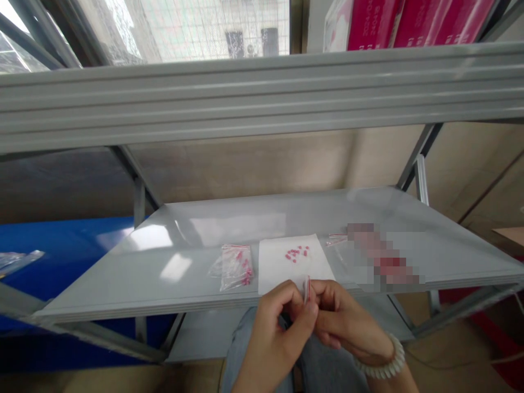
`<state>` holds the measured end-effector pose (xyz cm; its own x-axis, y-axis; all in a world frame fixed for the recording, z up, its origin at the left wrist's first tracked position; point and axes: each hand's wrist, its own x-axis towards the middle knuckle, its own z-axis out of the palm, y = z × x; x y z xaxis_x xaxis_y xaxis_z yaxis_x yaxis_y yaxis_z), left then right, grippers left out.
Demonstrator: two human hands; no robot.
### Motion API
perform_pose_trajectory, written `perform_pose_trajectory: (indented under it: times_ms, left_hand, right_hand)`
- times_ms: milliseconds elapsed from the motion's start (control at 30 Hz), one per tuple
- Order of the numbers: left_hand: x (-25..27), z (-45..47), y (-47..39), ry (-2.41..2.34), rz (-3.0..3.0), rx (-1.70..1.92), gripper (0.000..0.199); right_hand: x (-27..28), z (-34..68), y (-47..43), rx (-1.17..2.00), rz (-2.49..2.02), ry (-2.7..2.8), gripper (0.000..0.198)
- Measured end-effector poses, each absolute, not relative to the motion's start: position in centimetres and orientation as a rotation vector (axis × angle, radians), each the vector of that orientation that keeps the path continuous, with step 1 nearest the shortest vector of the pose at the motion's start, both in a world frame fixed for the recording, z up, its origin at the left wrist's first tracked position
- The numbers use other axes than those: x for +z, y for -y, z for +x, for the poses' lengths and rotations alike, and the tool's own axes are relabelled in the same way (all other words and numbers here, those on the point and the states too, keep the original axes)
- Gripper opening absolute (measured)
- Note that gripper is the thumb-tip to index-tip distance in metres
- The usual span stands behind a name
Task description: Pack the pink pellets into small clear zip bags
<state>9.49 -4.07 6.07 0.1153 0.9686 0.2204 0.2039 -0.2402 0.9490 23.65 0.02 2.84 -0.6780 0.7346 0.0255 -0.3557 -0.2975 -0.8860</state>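
The left hand (282,327) and right hand (344,319) together pinch a small, clear plastic bag with a red-striped edge (308,289), its long axis pointing toward twelve o'clock. Small pinkish-red pieces (294,252) lie beyond it toward eleven-thirty, on a white paper sheet (273,267), nearer the left hand.
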Motion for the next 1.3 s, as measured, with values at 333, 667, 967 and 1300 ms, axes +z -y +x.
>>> perform_pose_trajectory:
  times_ms: [333,667,967,1300]
  left_hand:
    - [6.4,8.9,4.2,-1.239,1.635,1.101,0.035]
    - [5.7,9.5,4.7,-1.505,1.955,1.174,0.020]
    - [6.6,8.0,5.2,-1.370,2.103,1.456,0.021]
    - [4.1,8.1,4.2,-1.237,2.024,1.231,0.094]
  right_hand:
    - [3.5,24.0,-0.1,2.170,-0.442,1.263,0.034]
    - [4.8,23.7,1.3,1.519,-0.877,1.617,0.019]
    - [5.7,24.0,2.1,1.265,-1.066,1.617,0.021]
    - [5.8,24.0,2.1,1.254,-1.052,1.560,0.023]
